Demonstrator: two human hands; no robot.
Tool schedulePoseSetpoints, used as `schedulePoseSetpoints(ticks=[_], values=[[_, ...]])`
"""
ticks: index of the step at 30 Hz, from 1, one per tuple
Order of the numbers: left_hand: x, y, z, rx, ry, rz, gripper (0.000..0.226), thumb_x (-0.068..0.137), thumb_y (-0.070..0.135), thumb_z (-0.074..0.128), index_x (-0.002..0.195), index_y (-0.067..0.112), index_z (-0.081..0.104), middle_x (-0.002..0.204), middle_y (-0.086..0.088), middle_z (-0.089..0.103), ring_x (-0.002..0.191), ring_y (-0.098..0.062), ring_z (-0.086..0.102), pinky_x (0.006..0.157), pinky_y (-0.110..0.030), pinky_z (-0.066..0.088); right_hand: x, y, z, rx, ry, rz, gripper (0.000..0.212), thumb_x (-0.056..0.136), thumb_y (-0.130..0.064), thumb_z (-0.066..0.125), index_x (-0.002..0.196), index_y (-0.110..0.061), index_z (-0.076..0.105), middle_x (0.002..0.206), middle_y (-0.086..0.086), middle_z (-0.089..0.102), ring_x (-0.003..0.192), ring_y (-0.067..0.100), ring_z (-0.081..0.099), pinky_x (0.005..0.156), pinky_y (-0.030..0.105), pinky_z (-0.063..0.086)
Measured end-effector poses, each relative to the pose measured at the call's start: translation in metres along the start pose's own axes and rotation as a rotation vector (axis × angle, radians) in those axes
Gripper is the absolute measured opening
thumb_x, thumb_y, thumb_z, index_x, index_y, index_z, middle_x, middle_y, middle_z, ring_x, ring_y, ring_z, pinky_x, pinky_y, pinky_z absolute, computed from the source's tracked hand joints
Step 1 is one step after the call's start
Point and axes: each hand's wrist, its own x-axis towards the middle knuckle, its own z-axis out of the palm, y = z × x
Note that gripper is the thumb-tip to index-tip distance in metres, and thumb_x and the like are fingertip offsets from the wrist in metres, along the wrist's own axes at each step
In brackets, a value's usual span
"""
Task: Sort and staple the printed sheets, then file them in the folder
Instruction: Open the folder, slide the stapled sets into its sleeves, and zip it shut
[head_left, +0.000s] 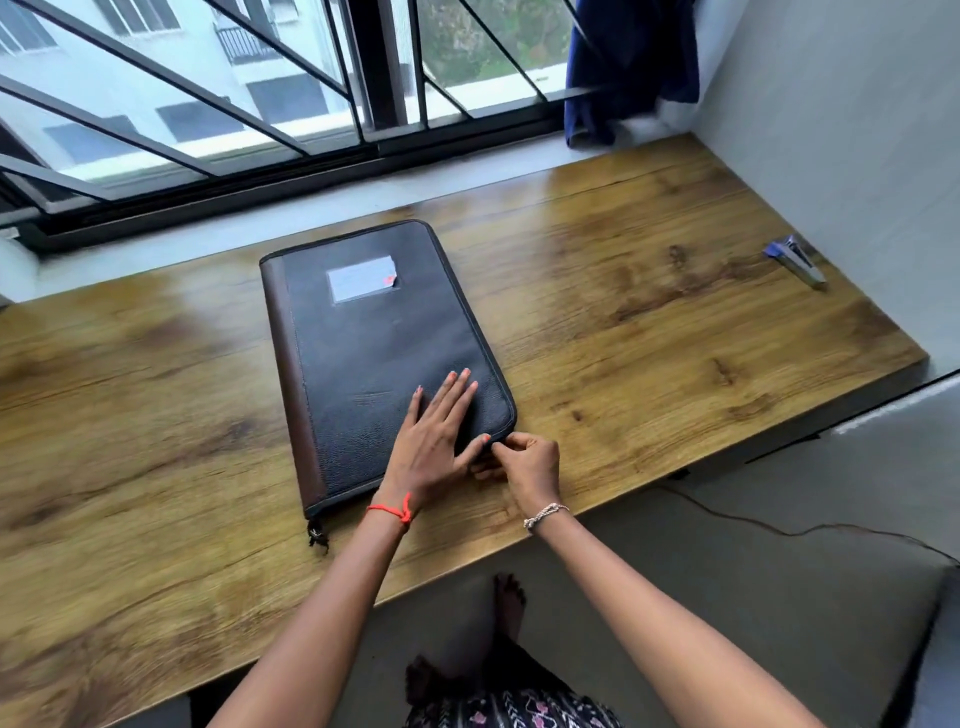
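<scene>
On wooden desk (649, 291): zip folder (374, 338) lay flat and closed, black cover up, brown spine along its left side.
Left hand (434, 441): lay flat on the folder's cover by the near right corner, fingers straight, gripping nothing.
Right hand (524, 465): at the folder's near right corner, fingers curled tight, pinching the zip edge; could not tell whether a pull tab was in the pinch.
Card (362, 278): in a clear pocket at the cover's far end.
Tassel (317, 535): hung at the folder's near left corner.
Stapler (795, 260): well apart, right of the folder, untouched.
Blue cloth (628, 67): beyond the folder, far right, on the window bars.
</scene>
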Motion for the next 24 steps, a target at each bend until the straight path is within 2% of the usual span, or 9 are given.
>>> schedulePoseSetpoints(ticks=[6, 12, 21, 24], values=[[0.02, 0.008, 0.001, -0.047, -0.044, 0.068, 0.078, 0.083, 0.062, 0.023, 0.146, 0.017, 0.025, 0.15, 0.01, 0.006, 0.141, -0.009, 0.002, 0.115, -0.037, -0.007, 0.022, -0.008, -0.022, -0.015, -0.117, 0.015, 0.027, 0.083, 0.013, 0.054, 0.059, 0.002, 0.063, 0.048, 0.009, 0.063, 0.04, 0.021, 0.062, 0.042, 0.026, 0.053], [0.032, 0.008, 0.001, -0.054, -0.088, 0.074, 0.08, 0.081, 0.064, 0.019, 0.148, 0.021, 0.023, 0.152, 0.013, 0.005, 0.141, -0.002, -0.003, 0.115, -0.033, -0.013, 0.049, -0.033, -0.04, -0.013, -0.245, 0.073, 0.017, 0.086, 0.011, 0.054, 0.071, 0.005, 0.061, 0.045, 0.006, 0.062, 0.038, 0.016, 0.06, 0.041, 0.022, 0.052], [0.038, 0.003, -0.006, -0.018, -0.106, -0.064, 0.08, 0.08, 0.062, 0.01, 0.149, 0.021, 0.013, 0.154, 0.008, -0.003, 0.14, -0.005, -0.012, 0.115, -0.035, -0.013, 0.103, -0.076, -0.029, -0.356, -0.554, 0.097, 0.019, 0.083, 0.012, 0.057, 0.066, 0.004, 0.061, 0.047, 0.003, 0.064, 0.039, 0.011, 0.06, 0.042, 0.019, 0.052], [0.038, 0.003, -0.009, -0.031, -0.101, -0.081, 0.08, 0.081, 0.063, 0.011, 0.149, 0.021, 0.011, 0.152, 0.01, -0.006, 0.141, -0.004, -0.011, 0.115, -0.035, -0.014, 0.117, -0.083, -0.02, -0.414, -0.594, 0.075, 0.006, 0.081, 0.011, 0.06, 0.076, 0.011, 0.064, 0.05, 0.003, 0.065, 0.041, 0.011, 0.061, 0.042, 0.02, 0.052]])
